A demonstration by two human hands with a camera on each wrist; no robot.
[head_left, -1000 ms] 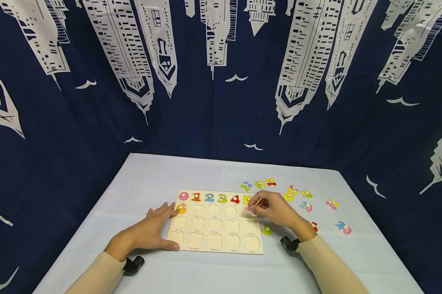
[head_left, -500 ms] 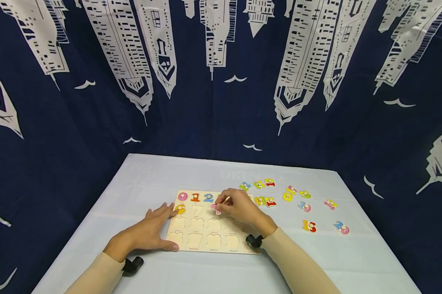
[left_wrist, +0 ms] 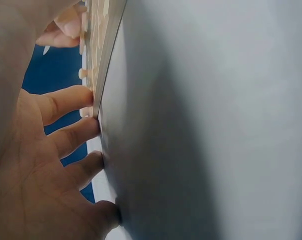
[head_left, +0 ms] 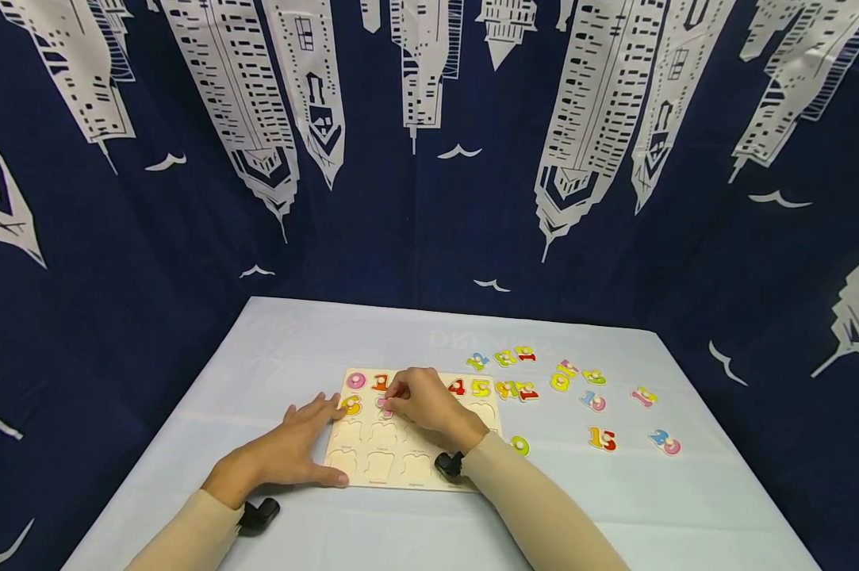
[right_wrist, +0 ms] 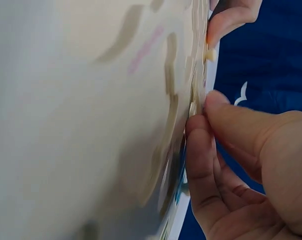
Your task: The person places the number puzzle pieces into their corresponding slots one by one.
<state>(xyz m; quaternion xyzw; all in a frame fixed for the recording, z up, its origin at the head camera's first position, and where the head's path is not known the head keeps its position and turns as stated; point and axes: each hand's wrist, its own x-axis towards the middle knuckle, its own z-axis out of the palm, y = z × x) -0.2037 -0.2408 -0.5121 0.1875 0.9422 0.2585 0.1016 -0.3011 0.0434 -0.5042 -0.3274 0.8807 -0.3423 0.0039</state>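
In the lower middle of the head view a wooden board (head_left: 415, 432) lies on a pale table (head_left: 315, 341). The right hand (head_left: 425, 404) is over the upper left part of the board, and its fingers pinch the small peg of a pink piece (head_left: 385, 406), which sits in the second row, just right of the yellow piece (head_left: 351, 405). In the right wrist view the thumb and forefinger (right_wrist: 230, 125) close together at the peg, at the right edge of the board. The left hand (head_left: 286, 452) lies flat on the table at the left side of the board, with fingers spread and relaxed, holding nothing; the fingertips (left_wrist: 86, 127) touch the board edge in the left wrist view. The right hand and forearm cover the middle of the top row and some empty slots, so only the pink 0 (head_left: 356, 381), the red 1 (head_left: 381, 382), a red 4 (head_left: 457, 387) and a yellow 5 (head_left: 481, 388) are seen in that row. To the right of the board many loose number pieces are scattered on the table: a yellow-and-red pair (head_left: 516, 389) just beside the board corner, a green 0 (head_left: 519, 446) near the sleeve, a red-and-yellow 15 (head_left: 602, 438), and a blue-and-pink 20 (head_left: 666, 442) far at the right. More pieces (head_left: 504, 358) lie in the upper part of the table. Both arms wear beige sleeves (head_left: 543, 515). Behind the table hangs a dark blue curtain (head_left: 429, 198) with white towers and birds; it fills the whole upper half of the frame.
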